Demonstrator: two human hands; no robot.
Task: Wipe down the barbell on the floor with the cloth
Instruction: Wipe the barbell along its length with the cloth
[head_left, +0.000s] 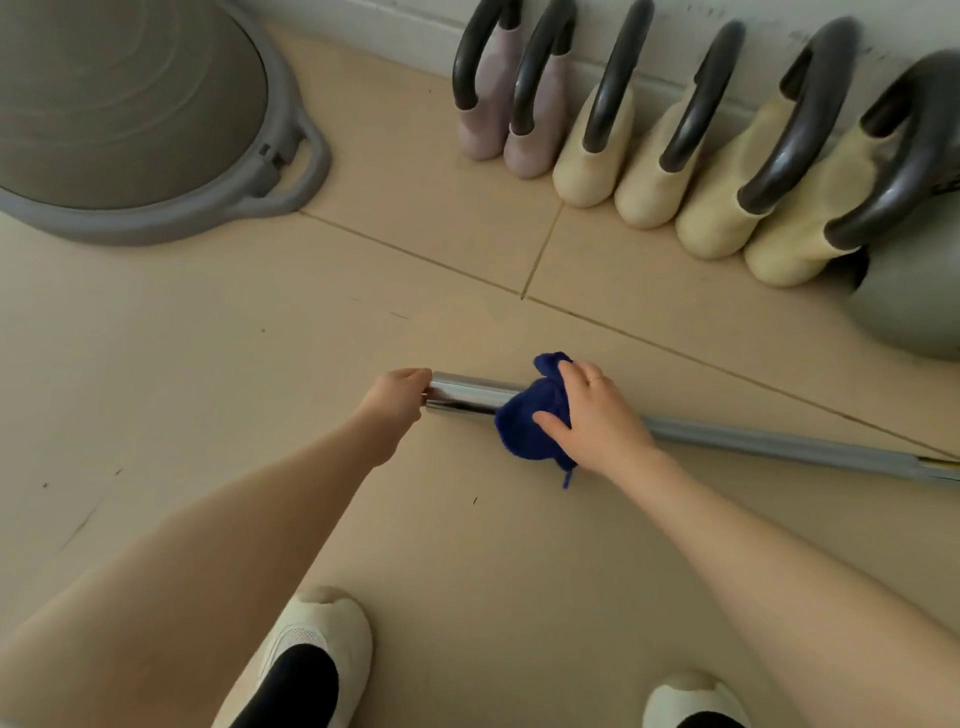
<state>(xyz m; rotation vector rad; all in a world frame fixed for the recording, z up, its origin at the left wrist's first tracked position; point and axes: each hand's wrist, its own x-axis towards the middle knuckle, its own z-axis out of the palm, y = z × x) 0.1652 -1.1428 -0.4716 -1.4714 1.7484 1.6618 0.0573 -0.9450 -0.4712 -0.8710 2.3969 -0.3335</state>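
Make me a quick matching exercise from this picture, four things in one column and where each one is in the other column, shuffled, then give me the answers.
Column one:
1. cloth
2. left hand
3. kettlebells
4. balance dome

Column two:
A. standing in a row along the wall
B. gripping the chrome end of the barbell
C. on the floor at far left
D. bunched round the bar under the right hand

Pairs: 1-D, 2-B, 3-A, 4-C
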